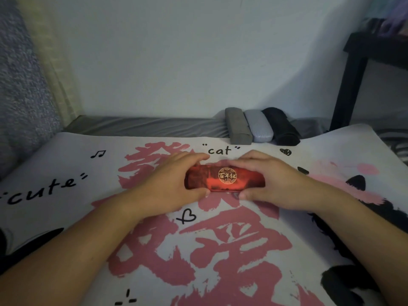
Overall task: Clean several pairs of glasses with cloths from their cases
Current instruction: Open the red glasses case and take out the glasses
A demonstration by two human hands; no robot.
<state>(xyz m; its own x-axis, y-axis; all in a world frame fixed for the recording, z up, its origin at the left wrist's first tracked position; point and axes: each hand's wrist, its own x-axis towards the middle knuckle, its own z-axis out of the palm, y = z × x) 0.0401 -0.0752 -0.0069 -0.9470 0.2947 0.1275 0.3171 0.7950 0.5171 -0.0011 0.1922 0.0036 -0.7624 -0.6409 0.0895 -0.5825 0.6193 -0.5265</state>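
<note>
Left hand [170, 180]: centre frame, fingers curled over the left end of the red glasses case [225, 178], thumb on its near edge.
Red glasses case: frame centre, on the printed cloth [66, 164]; shut, apparently. Long axis left–right, gold emblem up. Likely rigid, light, glossy and a little slippery; best held at both ends, thumbs at the near seam.
Right hand [269, 180]: clasps the right end likewise.
Three more cases [260, 127]: grey, pale, black; upper right of centre, side by side.

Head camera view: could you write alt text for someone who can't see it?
Two hands, left and right, grip a closed red glasses case by its ends over a printed cloth. Three more cases, grey, pale and black, lie behind.
</note>
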